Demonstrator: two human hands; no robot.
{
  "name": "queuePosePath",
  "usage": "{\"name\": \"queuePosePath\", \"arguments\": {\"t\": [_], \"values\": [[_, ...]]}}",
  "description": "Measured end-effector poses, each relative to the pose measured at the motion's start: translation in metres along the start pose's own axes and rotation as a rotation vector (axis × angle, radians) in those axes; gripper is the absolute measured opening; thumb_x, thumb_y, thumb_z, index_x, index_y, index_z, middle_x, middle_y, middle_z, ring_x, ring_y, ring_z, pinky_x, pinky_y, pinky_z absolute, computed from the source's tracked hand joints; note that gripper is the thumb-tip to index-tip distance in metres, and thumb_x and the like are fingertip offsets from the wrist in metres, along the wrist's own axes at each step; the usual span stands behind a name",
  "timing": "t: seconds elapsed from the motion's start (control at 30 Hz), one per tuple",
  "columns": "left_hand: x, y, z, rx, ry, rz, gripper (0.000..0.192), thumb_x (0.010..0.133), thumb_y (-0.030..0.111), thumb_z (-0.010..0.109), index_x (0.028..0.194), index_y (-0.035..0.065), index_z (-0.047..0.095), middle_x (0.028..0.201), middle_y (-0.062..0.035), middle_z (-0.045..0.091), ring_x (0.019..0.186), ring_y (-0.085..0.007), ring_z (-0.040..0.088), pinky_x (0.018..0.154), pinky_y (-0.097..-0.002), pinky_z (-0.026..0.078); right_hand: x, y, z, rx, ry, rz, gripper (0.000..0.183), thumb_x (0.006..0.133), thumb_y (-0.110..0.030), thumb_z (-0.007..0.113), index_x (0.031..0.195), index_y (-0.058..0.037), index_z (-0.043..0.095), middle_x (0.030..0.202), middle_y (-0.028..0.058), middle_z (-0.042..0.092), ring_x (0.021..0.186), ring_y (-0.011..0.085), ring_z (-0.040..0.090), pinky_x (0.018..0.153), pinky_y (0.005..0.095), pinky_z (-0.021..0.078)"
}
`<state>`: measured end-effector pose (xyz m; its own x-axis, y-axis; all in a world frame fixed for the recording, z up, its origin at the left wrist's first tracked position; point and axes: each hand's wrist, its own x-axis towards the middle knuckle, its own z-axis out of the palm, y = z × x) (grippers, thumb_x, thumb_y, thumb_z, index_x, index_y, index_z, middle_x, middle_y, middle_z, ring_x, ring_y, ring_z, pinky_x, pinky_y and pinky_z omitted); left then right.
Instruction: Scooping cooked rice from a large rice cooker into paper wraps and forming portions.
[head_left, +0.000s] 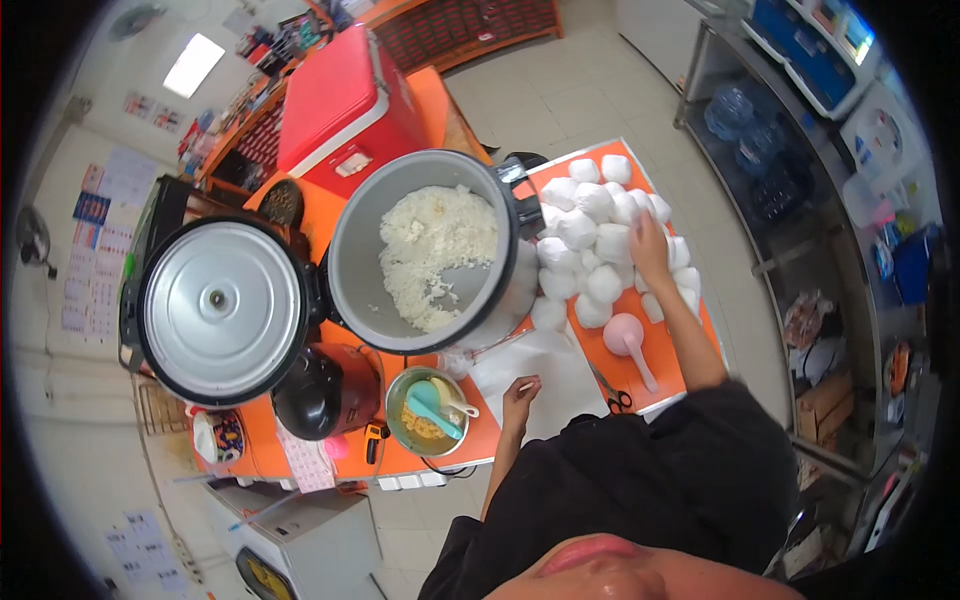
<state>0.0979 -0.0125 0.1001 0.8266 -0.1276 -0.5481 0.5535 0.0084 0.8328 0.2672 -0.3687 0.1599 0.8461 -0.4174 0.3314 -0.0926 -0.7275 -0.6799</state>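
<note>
My right hand (649, 244) reaches over a heap of white, rounded wrapped bundles (577, 229) on the orange tabletop; its fingers are at the bundles, but a grip cannot be made out. My left hand (520, 392), its fingers curled, is above a white sheet (544, 367); a small pale thing shows at its fingertips, too small to identify. Beyond the sheet stands a large open cooker pot (352, 247) with cooked white rice (427, 240) inside. A pink ladle (624, 335) and black-handled scissors (619, 401) lie near the bundles.
A metal bowl (392, 420) holds yellowish food, a turquoise spoon and a pale utensil. The cooker's open lid (223, 300), a dark rounded appliance (304, 394) and a yellow-black tool (373, 442) are left. A red cooler (330, 97) stands behind; a metal rack (750, 217) is right.
</note>
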Motion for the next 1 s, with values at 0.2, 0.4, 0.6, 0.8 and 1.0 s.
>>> {"name": "queuePosePath", "arguments": {"t": [0.2,0.4,0.6,0.8,1.0], "values": [[-0.005,0.001,-0.012,0.008,0.143,0.123,0.015,0.084,0.011,0.069,0.095,0.0019,0.067,0.105,-0.0069,0.066,0.094,-0.0159,0.061,0.085,-0.0283,0.047,-0.217,0.013,-0.025,-0.120,-0.548,0.309,0.068,0.077,-0.005,0.060,0.141,-0.0056,0.036,0.118,0.0261,0.050,0.106,0.0418,0.052,0.087,0.0474,0.0449],[-0.015,0.060,-0.012,-0.083,0.279,0.463,0.015,0.081,0.006,0.071,0.090,0.0003,0.062,0.102,-0.0094,0.059,0.094,-0.0184,0.059,0.082,-0.0295,0.049,-0.129,-0.081,-0.042,0.273,-0.053,-0.061,0.062,0.084,-0.001,0.053,0.142,0.0010,0.031,0.109,0.0189,0.062,0.099,0.0291,0.062,0.083,0.0381,0.0485],[-0.016,0.119,-0.033,0.247,0.687,0.657,0.078,0.067,0.017,0.085,0.126,-0.0012,0.038,0.131,-0.0186,0.036,0.123,-0.0296,0.038,0.101,-0.0412,0.036,0.055,-0.269,0.036,0.187,-0.280,-0.671,0.035,0.089,-0.006,0.048,0.124,-0.0030,0.045,0.102,0.0223,0.064,0.090,0.0374,0.065,0.077,0.0373,0.0529],[0.012,0.154,-0.054,0.317,0.700,0.736,0.145,0.049,0.029,0.094,0.143,-0.0048,-0.011,0.149,-0.0251,0.002,0.139,-0.0359,0.013,0.115,-0.0422,0.013,0.098,-0.292,0.231,-0.784,-0.248,-1.019,0.021,0.086,-0.012,0.053,0.104,-0.0057,0.045,0.076,0.0083,0.066,0.058,0.0243,0.067,0.047,0.0359,0.0529],[0.033,0.144,-0.068,0.200,0.646,0.671,0.151,0.046,0.035,0.094,0.144,-0.0018,-0.016,0.150,-0.0234,-0.003,0.141,-0.0366,0.004,0.115,-0.0448,0.007,0.099,-0.290,0.239,-0.729,-0.496,-0.992,0.021,0.086,-0.009,0.052,0.106,-0.0062,0.045,0.077,0.0076,0.067,0.063,0.0242,0.069,0.050,0.0360,0.0527]]}}
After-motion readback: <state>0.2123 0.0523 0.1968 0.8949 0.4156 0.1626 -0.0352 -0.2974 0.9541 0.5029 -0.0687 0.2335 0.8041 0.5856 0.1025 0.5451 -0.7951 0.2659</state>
